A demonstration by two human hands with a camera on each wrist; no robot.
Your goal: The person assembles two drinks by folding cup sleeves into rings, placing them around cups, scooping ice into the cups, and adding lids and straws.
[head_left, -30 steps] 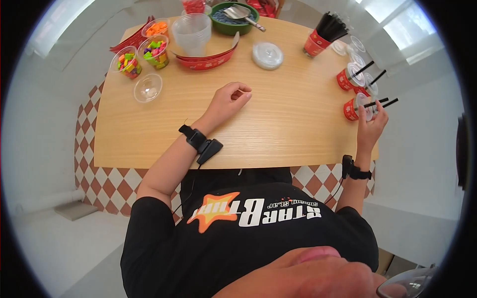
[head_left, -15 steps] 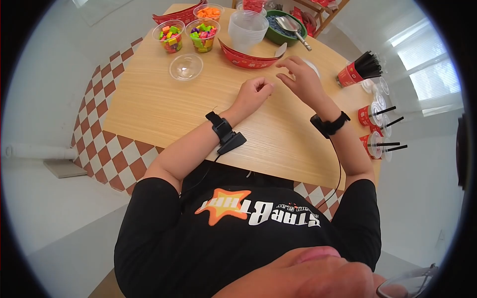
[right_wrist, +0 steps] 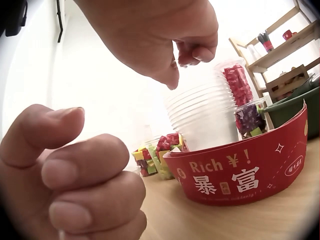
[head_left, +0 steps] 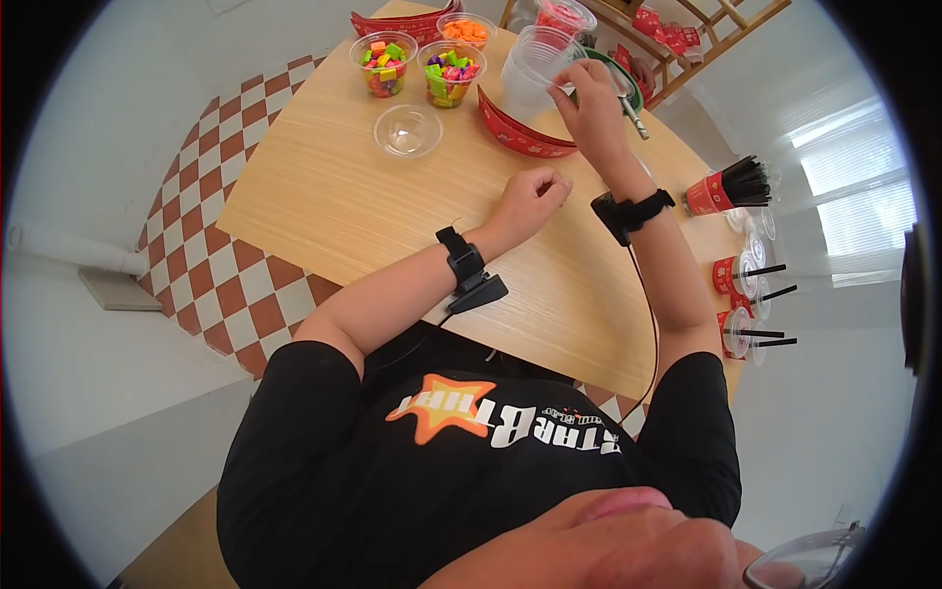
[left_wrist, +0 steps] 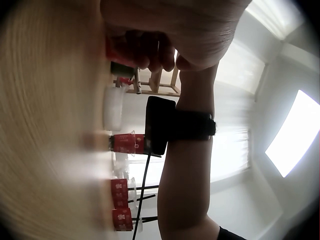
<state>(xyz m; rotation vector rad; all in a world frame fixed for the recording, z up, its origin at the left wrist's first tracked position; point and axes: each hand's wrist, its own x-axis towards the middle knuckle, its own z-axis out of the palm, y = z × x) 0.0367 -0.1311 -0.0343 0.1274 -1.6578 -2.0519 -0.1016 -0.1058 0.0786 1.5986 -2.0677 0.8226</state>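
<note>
My right hand (head_left: pixel 597 116) reaches over the stack of see-through plastic cups (right_wrist: pixel 205 117) and pinches the topmost cup (head_left: pixel 546 57) at its rim, thumb on the near side. The top of that stack is washed out in the right wrist view. Red paper bands (right_wrist: pixel 235 175) with gold and white lettering stand right in front of the cups. Low over the table, my left hand (head_left: pixel 530 204) lies with loosely curled fingers and holds nothing. Beyond it is a see-through round cup or bowl (head_left: pixel 408 132).
Two cups of colourful cubes (head_left: pixel 385 67) and a cup of orange pieces (head_left: pixel 468 31) stand at the far left. Behind the stack is a green basin with a metal scoop (head_left: pixel 628 103). Black straws (head_left: pixel 744 184) and red-banded drink cups (head_left: pixel 724 276) line the right edge.
From the drink cups at the right edge, my right hand has swung across to the cup stack and taken the top cup's rim. The view has turned; my left hand keeps its loose curl.
</note>
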